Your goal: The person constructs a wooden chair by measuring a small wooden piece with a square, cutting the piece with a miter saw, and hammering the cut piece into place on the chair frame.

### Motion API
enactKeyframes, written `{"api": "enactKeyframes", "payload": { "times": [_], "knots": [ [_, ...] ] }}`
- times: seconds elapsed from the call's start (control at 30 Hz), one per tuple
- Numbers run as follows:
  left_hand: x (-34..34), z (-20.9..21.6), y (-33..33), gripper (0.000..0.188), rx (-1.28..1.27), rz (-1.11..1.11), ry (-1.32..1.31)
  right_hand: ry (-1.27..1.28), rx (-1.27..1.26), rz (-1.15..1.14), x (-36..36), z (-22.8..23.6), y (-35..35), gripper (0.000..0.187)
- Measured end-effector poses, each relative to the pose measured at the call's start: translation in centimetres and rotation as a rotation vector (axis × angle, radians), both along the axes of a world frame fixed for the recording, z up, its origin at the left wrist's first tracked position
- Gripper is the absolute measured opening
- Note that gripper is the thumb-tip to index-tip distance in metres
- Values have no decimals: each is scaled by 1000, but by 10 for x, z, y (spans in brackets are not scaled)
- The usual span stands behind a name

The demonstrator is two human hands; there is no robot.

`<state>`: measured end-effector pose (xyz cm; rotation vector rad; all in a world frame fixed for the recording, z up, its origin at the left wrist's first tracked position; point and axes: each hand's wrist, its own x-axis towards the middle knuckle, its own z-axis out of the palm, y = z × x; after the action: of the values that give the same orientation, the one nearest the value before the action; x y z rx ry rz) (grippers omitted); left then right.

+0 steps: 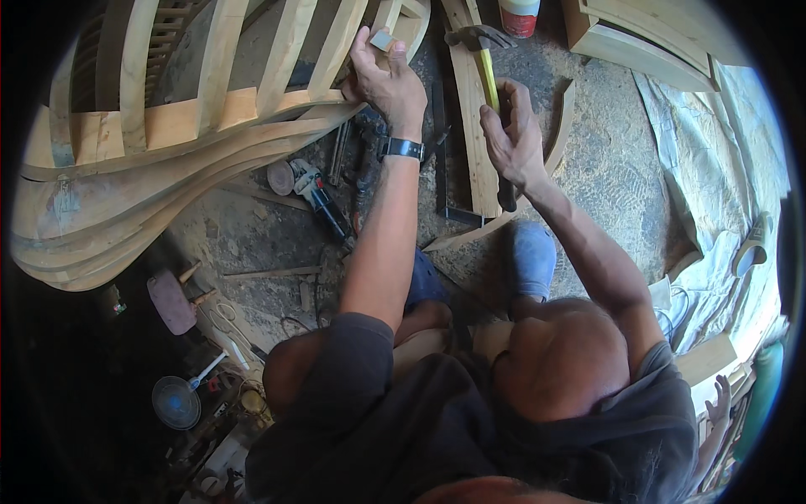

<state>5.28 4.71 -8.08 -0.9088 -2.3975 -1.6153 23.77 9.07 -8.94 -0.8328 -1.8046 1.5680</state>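
My left hand (pixel 393 91) is raised at the end of a curved wooden frame (pixel 227 118), its fingers closed around a small pale square-faced block (pixel 383 41). The block's exact kind does not show. The hand is up against the frame's end, and its fingertips are partly hidden. A dark watch sits on that wrist. To the right, my right hand (pixel 519 139) grips a hammer (pixel 488 77) by its yellow and dark handle. The hammer's metal head points up and away from me, apart from the left hand.
An angle grinder (pixel 317 200) lies on the floor beneath the frame. A long plank (pixel 472 126) and a metal square (pixel 442 168) lie ahead. A mallet (pixel 172 301) is at left, a white and red tub (pixel 519 18) far ahead. Another person's hand (pixel 719 405) shows at lower right.
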Motion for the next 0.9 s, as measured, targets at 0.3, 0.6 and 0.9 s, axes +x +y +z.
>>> {"api": "enactKeyframes", "payload": {
  "times": [0.3, 0.6, 0.9],
  "knots": [
    [6, 8, 1, 40, 217, -16, -110, 58, -44, 111, -25, 6, 5, 36],
    [0, 3, 10, 42, 166, 69, -44, 72, 6, 83, -28, 5, 14, 36],
    [-7, -6, 10, 38, 38, 178, 66, 88, -61, 107, -35, 10, 15, 39]
  ]
}}
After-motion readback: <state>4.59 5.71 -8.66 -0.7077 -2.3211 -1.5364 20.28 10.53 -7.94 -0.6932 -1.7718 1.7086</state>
